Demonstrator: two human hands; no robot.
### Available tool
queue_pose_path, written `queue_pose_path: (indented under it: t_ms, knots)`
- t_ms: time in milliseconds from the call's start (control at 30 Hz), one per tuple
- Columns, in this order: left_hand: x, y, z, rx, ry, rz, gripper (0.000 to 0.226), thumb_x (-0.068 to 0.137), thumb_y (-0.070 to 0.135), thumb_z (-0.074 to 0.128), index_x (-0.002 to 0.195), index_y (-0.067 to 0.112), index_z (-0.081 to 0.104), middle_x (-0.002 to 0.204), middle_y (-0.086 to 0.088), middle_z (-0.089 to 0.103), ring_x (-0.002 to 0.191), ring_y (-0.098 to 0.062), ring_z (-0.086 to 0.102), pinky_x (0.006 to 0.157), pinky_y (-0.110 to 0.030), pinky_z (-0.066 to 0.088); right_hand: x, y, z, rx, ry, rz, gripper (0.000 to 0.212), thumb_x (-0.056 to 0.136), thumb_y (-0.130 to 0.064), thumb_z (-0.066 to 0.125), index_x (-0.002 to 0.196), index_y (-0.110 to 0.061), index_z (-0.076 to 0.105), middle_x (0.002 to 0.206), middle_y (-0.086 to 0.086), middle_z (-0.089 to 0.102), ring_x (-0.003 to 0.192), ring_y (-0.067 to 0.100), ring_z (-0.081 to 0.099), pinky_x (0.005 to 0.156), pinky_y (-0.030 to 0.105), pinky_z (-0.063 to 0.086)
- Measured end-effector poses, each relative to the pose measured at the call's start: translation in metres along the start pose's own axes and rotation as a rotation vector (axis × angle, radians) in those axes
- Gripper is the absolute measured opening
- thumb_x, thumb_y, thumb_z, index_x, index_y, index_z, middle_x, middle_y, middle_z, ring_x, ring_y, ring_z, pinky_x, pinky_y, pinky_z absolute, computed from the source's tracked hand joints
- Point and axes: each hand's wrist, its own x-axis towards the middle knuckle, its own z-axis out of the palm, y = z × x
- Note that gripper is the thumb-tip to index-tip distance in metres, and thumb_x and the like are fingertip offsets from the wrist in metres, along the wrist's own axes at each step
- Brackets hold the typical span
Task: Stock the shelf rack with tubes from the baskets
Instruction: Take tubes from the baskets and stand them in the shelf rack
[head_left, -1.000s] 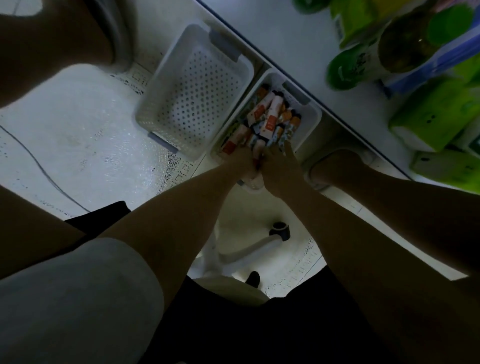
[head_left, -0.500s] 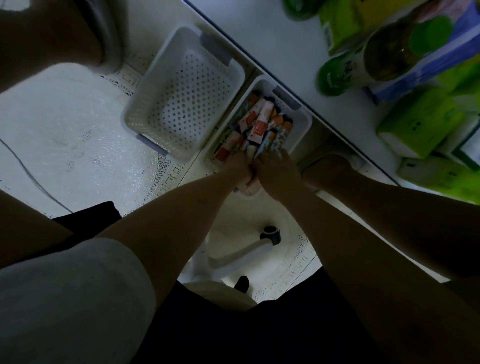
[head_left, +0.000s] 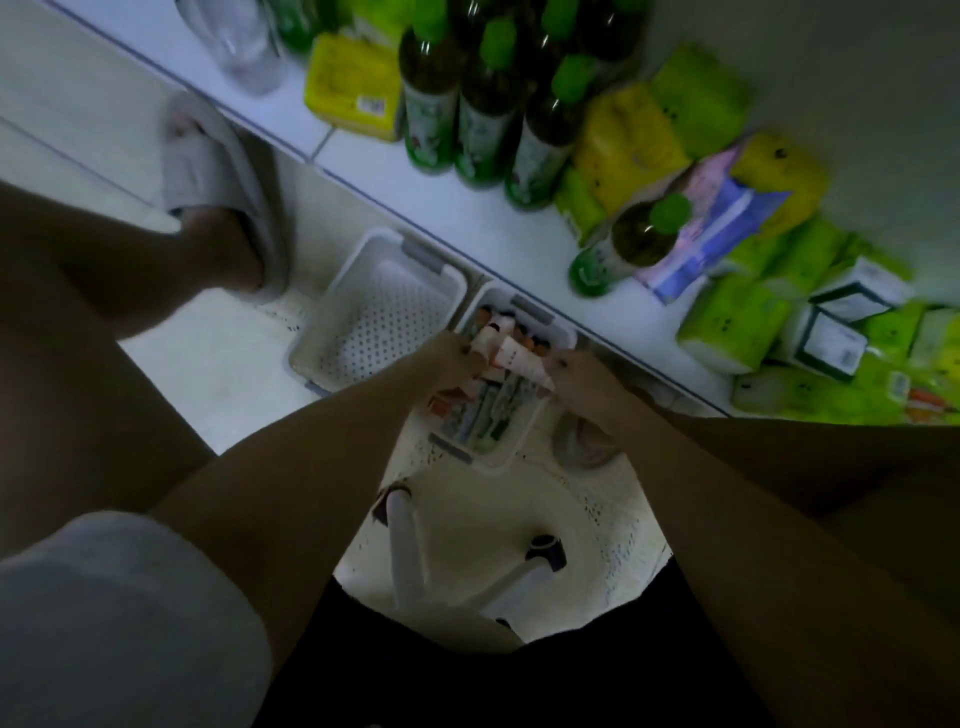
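Note:
A white basket (head_left: 567, 332) on the floor holds several tubes (head_left: 485, 410) with orange and green print. My left hand (head_left: 449, 358) grips a pale tube (head_left: 485, 336) lifted above the basket. My right hand (head_left: 579, 374) grips another pale tube (head_left: 519, 358) beside it, its cap end pointing toward the shelf. Both hands hover over the middle of the basket. To its left sits a second, empty perforated white basket (head_left: 379, 312). The low white shelf (head_left: 467, 213) runs diagonally behind the baskets.
On the shelf stand green-capped bottles (head_left: 483, 119), yellow and green packs (head_left: 628, 140), a purple pack (head_left: 711, 234) and small boxes (head_left: 836, 332). My foot in a grey slipper (head_left: 218, 171) rests at the left. A white stool leg (head_left: 408, 545) lies below the basket.
The view has tilted up toward the shelf. Both hands have risen from the basket's near end, each lifting a pale tube out of the pile.

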Motion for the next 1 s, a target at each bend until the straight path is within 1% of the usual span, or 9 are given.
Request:
queue_pose_path:
  t_ms: [200,300,367,500,633,700,833,933,1000]
  knots:
    - [-0.051,0.074,-0.058,0.106,0.011,0.212,0.025,0.094,0.027,0.058,0.102,0.005,0.065,0.078,-0.007,0.062,0.06,-0.012,0.06,0.047,-0.017,0.05,-0.053,-0.041,-0.045,0.615,-0.093,-0.111,0.028,0.103,-0.022,0.045,0.117,-0.003,0.061,0.094,0.013,0.068,0.073,0.02,0.064,0.054,0.025,0.052]
    - [-0.09,0.117,-0.09,0.255,0.033,0.347,0.035,0.09,0.031,0.065,0.104,0.0,0.07,0.071,-0.006,0.056,0.055,-0.012,0.053,0.05,-0.02,0.046,-0.087,-0.061,-0.069,0.683,-0.182,-0.259,0.026,0.098,-0.019,0.056,0.121,-0.006,0.056,0.095,0.01,0.068,0.08,0.023,0.069,0.07,0.035,0.059]
    - [-0.119,0.143,-0.108,0.312,0.061,0.42,0.03,0.089,0.029,0.066,0.104,0.003,0.072,0.069,-0.002,0.056,0.057,-0.011,0.052,0.053,-0.022,0.045,-0.112,-0.073,-0.085,0.661,-0.189,-0.383,0.029,0.091,-0.013,0.066,0.118,-0.007,0.057,0.096,0.01,0.069,0.078,0.021,0.07,0.07,0.035,0.058]
    - [-0.176,0.19,-0.134,0.254,0.041,0.558,0.017,0.085,0.02,0.071,0.083,0.003,0.071,0.068,-0.009,0.058,0.068,-0.021,0.05,0.057,-0.025,0.039,-0.164,-0.101,-0.115,0.554,-0.008,-0.578,0.037,0.085,-0.001,0.07,0.114,-0.006,0.048,0.084,0.012,0.068,0.063,0.018,0.069,0.055,0.029,0.055]
    - [-0.239,0.24,-0.147,0.252,0.083,0.731,0.027,0.077,0.034,0.075,0.088,0.009,0.075,0.073,-0.002,0.069,0.065,-0.01,0.058,0.052,-0.016,0.041,-0.216,-0.131,-0.145,0.568,0.082,-0.838,0.025,0.092,-0.001,0.06,0.112,-0.009,0.047,0.066,0.005,0.059,0.049,0.013,0.056,0.047,0.024,0.048]
    - [-0.273,0.269,-0.151,0.241,0.11,0.845,0.026,0.073,0.037,0.075,0.089,0.017,0.077,0.077,0.002,0.073,0.064,-0.004,0.061,0.053,-0.017,0.042,-0.243,-0.145,-0.163,0.607,0.103,-0.964,0.005,0.1,-0.02,0.051,0.105,-0.018,0.052,0.063,0.0,0.055,0.049,0.012,0.05,0.053,0.028,0.047]
    - [-0.333,0.327,-0.153,0.176,0.148,1.062,0.019,0.079,0.034,0.074,0.093,0.022,0.075,0.084,-0.003,0.073,0.069,-0.009,0.064,0.055,-0.018,0.048,-0.29,-0.168,-0.206,0.649,0.175,-1.127,0.021,0.095,-0.047,0.046,0.089,-0.033,0.061,0.068,-0.001,0.06,0.055,0.015,0.053,0.065,0.037,0.043]
    - [-0.354,0.368,-0.141,0.12,0.24,1.178,0.029,0.075,0.032,0.075,0.1,0.018,0.07,0.087,-0.009,0.074,0.073,-0.013,0.068,0.058,-0.021,0.052,-0.313,-0.172,-0.239,0.642,0.31,-1.186,0.018,0.09,-0.045,0.053,0.091,-0.032,0.066,0.078,0.0,0.065,0.067,0.022,0.054,0.066,0.038,0.045]
    - [-0.357,0.389,-0.13,0.078,0.267,1.245,0.02,0.081,0.02,0.074,0.098,0.013,0.068,0.085,-0.007,0.074,0.074,-0.015,0.069,0.063,-0.025,0.054,-0.321,-0.171,-0.263,0.612,0.451,-1.208,0.016,0.093,-0.039,0.053,0.091,-0.031,0.067,0.078,0.003,0.063,0.07,0.023,0.052,0.061,0.034,0.046]
